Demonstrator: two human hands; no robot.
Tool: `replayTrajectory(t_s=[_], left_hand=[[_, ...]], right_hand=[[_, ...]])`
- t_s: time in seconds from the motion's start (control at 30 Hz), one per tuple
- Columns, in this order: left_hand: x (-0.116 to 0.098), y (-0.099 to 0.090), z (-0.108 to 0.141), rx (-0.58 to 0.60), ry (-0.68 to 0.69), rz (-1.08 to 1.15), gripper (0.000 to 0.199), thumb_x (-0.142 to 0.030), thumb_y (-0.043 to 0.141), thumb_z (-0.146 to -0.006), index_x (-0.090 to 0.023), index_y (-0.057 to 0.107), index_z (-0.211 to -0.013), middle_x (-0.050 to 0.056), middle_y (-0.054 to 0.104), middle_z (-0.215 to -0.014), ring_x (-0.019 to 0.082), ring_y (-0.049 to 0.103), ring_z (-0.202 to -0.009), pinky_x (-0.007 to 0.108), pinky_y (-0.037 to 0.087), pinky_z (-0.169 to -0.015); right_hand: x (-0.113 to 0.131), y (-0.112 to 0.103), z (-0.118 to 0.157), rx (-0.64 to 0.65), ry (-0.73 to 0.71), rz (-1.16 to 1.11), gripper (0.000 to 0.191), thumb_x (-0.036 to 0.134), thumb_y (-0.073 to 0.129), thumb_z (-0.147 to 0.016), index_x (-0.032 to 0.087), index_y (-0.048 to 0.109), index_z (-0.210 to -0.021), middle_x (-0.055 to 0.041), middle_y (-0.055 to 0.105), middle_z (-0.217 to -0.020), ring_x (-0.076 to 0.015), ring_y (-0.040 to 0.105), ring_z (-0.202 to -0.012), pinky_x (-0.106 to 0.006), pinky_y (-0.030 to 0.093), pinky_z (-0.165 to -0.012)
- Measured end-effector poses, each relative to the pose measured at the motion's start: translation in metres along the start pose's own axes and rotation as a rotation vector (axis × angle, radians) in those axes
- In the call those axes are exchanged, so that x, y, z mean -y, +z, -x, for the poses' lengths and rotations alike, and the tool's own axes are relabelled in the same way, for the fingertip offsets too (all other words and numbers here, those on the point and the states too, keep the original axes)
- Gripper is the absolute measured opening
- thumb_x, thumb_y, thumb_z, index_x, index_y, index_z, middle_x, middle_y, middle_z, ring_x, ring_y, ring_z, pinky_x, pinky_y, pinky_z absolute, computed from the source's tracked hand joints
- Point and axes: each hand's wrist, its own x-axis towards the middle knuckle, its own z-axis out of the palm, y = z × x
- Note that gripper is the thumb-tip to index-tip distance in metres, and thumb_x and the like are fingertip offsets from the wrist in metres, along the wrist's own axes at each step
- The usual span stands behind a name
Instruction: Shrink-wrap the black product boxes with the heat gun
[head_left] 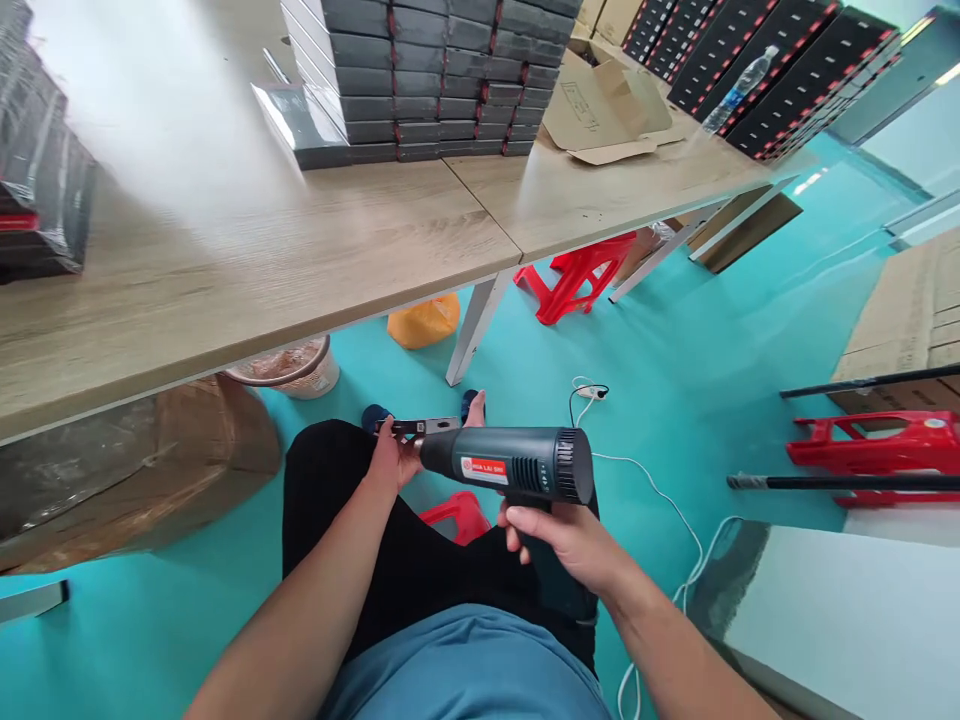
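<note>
My right hand point(559, 535) is wrapped round the handle of a dark heat gun point(540, 464) with a red label, its barrel level and aimed left. Past the nozzle, my left hand point(391, 460) grips a small flat black-and-silver box point(427, 427) by its left end. The nozzle lies close to that hand and the box; whether they touch I cannot tell. Both hands are above my lap, in front of the table edge. Part of the left hand's fingers is hidden behind the box.
Stacked black boxes point(442, 85) stand on the wooden table point(337, 235), with an opened carton point(600, 105) to their right. Below are a bin point(300, 372), an orange bag point(425, 322) and a red stool point(577, 280). A white cord point(660, 490) runs along the floor at right.
</note>
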Motion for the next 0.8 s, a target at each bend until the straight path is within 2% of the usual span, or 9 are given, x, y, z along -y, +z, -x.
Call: replayTrajectory(t_s=[0.1,0.17,0.3,0.4,0.47,0.57,0.63,0.8], left_hand=[[0.000,0.002,0.002,0.007,0.019,0.021,0.032,-0.047,0.047,-0.101,-0.017,0.056,-0.098,0.011,0.067,-0.087,0.026,0.072,-0.077,0.043,0.064,-0.066],[0.000,0.002,0.006,0.006,0.008,0.034,0.030,-0.047,0.047,-0.101,-0.017,0.056,-0.097,0.012,0.067,-0.089,0.027,0.072,-0.082,0.047,0.065,-0.070],[-0.002,0.004,0.010,0.010,0.005,0.046,0.029,-0.046,0.049,-0.100,-0.018,0.057,-0.099,0.011,0.067,-0.090,0.027,0.072,-0.084,0.048,0.065,-0.070],[0.000,0.007,0.011,0.005,0.011,0.019,0.029,-0.045,0.049,-0.101,-0.017,0.057,-0.097,0.009,0.066,-0.084,0.023,0.071,-0.074,0.041,0.065,-0.064],[0.002,0.009,0.012,0.008,0.011,0.009,0.029,-0.043,0.048,-0.101,-0.017,0.056,-0.094,0.007,0.065,-0.079,0.021,0.069,-0.068,0.036,0.064,-0.060],[0.001,0.008,0.014,0.009,0.004,0.024,0.030,-0.045,0.047,-0.101,-0.017,0.056,-0.096,0.011,0.067,-0.086,0.025,0.072,-0.080,0.041,0.066,-0.066],[-0.001,0.005,0.015,0.009,0.010,0.050,0.029,-0.044,0.049,-0.100,-0.016,0.056,-0.099,0.014,0.067,-0.092,0.029,0.073,-0.089,0.045,0.066,-0.071],[-0.003,0.003,0.014,0.022,0.025,0.079,0.029,-0.043,0.050,-0.099,-0.015,0.057,-0.102,0.017,0.068,-0.097,0.030,0.073,-0.090,0.046,0.066,-0.072]], right_hand=[[-0.001,-0.003,-0.005,-0.187,-0.037,-0.062,0.037,0.048,0.078,-0.078,0.015,0.075,-0.093,-0.0050,0.070,-0.073,-0.0175,0.064,-0.066,-0.029,0.055,-0.059],[-0.002,-0.012,-0.007,-0.288,-0.005,-0.107,0.040,0.047,0.081,-0.075,0.014,0.073,-0.098,-0.0051,0.071,-0.077,-0.0163,0.063,-0.063,-0.028,0.054,-0.054],[-0.002,-0.027,0.003,-0.208,0.058,-0.152,0.039,0.045,0.081,-0.076,0.014,0.073,-0.099,-0.0055,0.072,-0.081,-0.0153,0.063,-0.063,-0.026,0.054,-0.053],[-0.002,-0.018,0.008,-0.087,0.068,-0.142,0.036,0.044,0.079,-0.078,0.014,0.075,-0.097,-0.0063,0.072,-0.082,-0.0160,0.065,-0.067,-0.026,0.055,-0.056],[-0.001,-0.007,0.005,-0.045,0.020,-0.123,0.036,0.045,0.078,-0.080,0.014,0.075,-0.099,-0.0063,0.072,-0.081,-0.0171,0.065,-0.069,-0.027,0.055,-0.059],[0.002,0.000,-0.006,-0.165,-0.067,-0.101,0.040,0.047,0.080,-0.077,0.014,0.074,-0.101,-0.0057,0.072,-0.079,-0.0176,0.064,-0.067,-0.029,0.055,-0.058],[0.004,-0.005,-0.010,-0.253,-0.057,-0.119,0.042,0.047,0.082,-0.075,0.014,0.073,-0.101,-0.0055,0.072,-0.080,-0.0173,0.063,-0.065,-0.029,0.055,-0.055],[0.002,-0.023,0.001,-0.209,0.026,-0.290,0.037,0.041,0.080,-0.079,0.014,0.072,-0.103,-0.0056,0.072,-0.083,-0.0155,0.064,-0.065,-0.025,0.053,-0.052]])
